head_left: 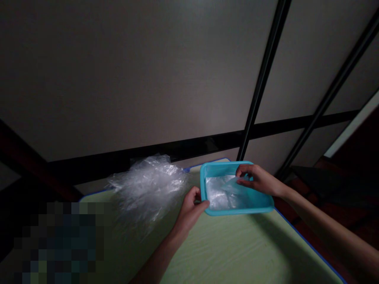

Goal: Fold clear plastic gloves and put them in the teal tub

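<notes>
A turquoise plastic tray point(260, 205) sits on a pale green table point(237, 252) near its far edge. Clear plastic bags point(217, 193) lie flat inside the tray. My left hand point(191, 207) grips the tray's near left corner, thumb on the rim. My right hand point(256, 179) reaches into the tray from the right, its fingers pinched on the top clear plastic sheet point(233, 183) and lifting one corner.
A crumpled heap of clear plastic bags point(148, 187) lies on the table left of the tray. A grey wall with black bars point(263, 79) stands just behind. The table's blue edge point(308, 244) runs along the right. A blurred patch covers the lower left.
</notes>
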Demonstrator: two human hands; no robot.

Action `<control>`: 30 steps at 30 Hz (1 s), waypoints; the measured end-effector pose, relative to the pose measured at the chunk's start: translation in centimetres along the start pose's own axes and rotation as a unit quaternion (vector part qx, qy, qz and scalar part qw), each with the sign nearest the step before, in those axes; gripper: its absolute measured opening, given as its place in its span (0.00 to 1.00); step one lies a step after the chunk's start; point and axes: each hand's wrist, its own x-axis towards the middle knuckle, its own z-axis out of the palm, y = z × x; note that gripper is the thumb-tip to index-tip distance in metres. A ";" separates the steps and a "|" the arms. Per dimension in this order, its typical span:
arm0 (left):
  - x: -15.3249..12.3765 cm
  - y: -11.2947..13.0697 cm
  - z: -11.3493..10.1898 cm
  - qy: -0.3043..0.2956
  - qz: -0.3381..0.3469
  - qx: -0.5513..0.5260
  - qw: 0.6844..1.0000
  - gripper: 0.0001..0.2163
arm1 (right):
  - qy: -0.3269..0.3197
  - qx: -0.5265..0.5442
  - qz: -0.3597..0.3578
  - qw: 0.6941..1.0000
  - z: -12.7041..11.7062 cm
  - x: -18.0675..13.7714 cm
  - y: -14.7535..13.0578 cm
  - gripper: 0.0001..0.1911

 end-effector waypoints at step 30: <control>0.2 0.2 -0.2 -0.023 -0.009 -0.005 1.000 0.07 | -0.255 -0.142 -0.138 0.947 2.4 1.2 -0.3 0.23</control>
